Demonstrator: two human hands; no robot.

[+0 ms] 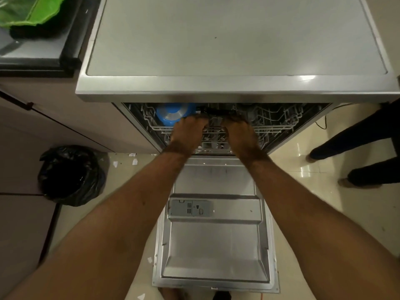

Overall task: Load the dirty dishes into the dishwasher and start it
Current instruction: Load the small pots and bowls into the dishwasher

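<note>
The dishwasher (236, 89) is steel-grey, and its flat top fills the upper middle of the frame. Its door (216, 245) hangs fully open, lying flat toward the bottom centre with the inner steel face up. A grey detergent dispenser (190, 207) sits on the left of that face. In the opening at centre sits the wire upper rack (277, 120). A blue bowl (173, 114) stands tilted in the rack's left part, its pale centre facing the camera. Just right of it lies a dark item (216, 111) — too blurred to identify.
</note>
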